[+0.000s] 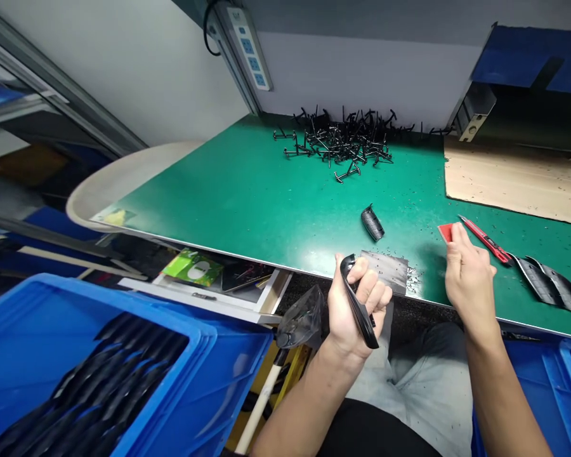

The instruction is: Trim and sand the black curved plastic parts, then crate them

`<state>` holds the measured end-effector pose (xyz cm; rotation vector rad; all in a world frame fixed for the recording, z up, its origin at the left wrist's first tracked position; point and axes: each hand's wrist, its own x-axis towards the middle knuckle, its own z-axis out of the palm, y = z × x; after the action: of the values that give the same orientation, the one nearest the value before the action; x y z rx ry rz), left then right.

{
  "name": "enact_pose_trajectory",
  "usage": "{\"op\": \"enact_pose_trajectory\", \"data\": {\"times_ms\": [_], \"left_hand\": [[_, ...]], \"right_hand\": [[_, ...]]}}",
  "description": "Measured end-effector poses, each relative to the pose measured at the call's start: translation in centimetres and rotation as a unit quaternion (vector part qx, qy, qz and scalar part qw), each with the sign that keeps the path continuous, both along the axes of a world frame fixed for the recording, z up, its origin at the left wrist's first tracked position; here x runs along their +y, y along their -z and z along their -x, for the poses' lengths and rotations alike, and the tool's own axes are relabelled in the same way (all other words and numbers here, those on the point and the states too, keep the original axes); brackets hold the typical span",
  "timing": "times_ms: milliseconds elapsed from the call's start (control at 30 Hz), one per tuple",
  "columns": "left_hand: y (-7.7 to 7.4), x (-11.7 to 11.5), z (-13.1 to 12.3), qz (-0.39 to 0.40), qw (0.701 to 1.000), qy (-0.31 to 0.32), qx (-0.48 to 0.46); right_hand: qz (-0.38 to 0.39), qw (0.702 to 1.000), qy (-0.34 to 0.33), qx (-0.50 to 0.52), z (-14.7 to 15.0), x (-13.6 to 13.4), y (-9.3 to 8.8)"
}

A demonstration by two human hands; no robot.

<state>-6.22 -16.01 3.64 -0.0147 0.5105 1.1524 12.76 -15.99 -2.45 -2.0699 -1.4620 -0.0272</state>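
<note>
My left hand (354, 304) is wrapped round a curved black plastic part (361, 317), held just in front of the table edge. Between the fingers and thumb of my right hand (469, 266) is a small flat red piece (445, 233), whose kind I cannot make out. A red utility knife (485, 240) lies just beyond that hand, its tip pointing away to the left. Right of the knife rest curved black parts (549, 282). A smaller black curved piece (372, 223) stands apart, above a grey sheet (385, 271) at the table edge.
Thin black branched pieces (347, 139) are heaped at the back of the green table (209, 190). Cardboard (514, 184) lies at the right. A blue crate (209, 355) with stacked black parts stands at the left, near an open drawer (247, 308). Black crumbs dot the tabletop.
</note>
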Motion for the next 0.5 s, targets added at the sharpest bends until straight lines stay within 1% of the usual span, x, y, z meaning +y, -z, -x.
{"op": "enact_pose_trajectory", "data": {"times_ms": [67,100,133,167,200,233,267,300,333,367,400,467,500], "left_hand": [[0.9,0.7,0.5,-0.016,0.999,0.005,0.048],[1.4,1.4,1.0,-0.030,0.995,0.001,0.096],[1.9,2.4,1.7,-0.052,0.985,-0.012,0.165],[2.4,3.6,2.5,-0.086,0.961,-0.028,0.261],[2.8,5.0,3.3,-0.131,0.911,-0.034,0.390],[3.1,6.7,4.0,-0.179,0.830,-0.028,0.528],[3.3,8.4,4.6,-0.223,0.724,-0.004,0.652],[3.3,10.0,4.9,-0.255,0.619,0.028,0.742],[3.3,11.6,5.0,-0.274,0.533,0.064,0.798],[3.2,13.0,4.7,-0.282,0.476,0.094,0.828],[3.1,14.2,4.2,-0.284,0.448,0.114,0.840],[2.8,15.9,2.9,-0.283,0.413,0.139,0.854],[2.6,16.4,2.3,-0.281,0.396,0.149,0.861]], "right_hand": [[0.042,0.999,0.002,-0.027,-0.3,0.5,0.0],[0.046,0.998,-0.005,-0.035,-0.3,0.6,0.0],[0.040,0.998,-0.016,-0.037,-0.2,0.6,-0.1],[0.025,0.999,-0.030,-0.035,-0.1,0.6,-0.2],[0.008,0.999,-0.043,-0.032,0.0,0.6,-0.3],[-0.005,0.998,-0.052,-0.031,0.2,0.5,-0.4],[-0.016,0.998,-0.054,-0.031,0.2,0.4,-0.5],[-0.024,0.998,-0.048,-0.032,0.2,0.4,-0.6],[-0.030,0.998,-0.040,-0.033,0.0,0.3,-0.8],[-0.035,0.998,-0.033,-0.034,-0.4,0.3,-1.1],[-0.036,0.998,-0.026,-0.037,-1.0,0.3,-1.4],[-0.024,0.998,0.002,-0.052,-3.1,0.2,-2.4],[-0.005,0.998,0.028,-0.063,-4.7,0.0,-3.0]]}}
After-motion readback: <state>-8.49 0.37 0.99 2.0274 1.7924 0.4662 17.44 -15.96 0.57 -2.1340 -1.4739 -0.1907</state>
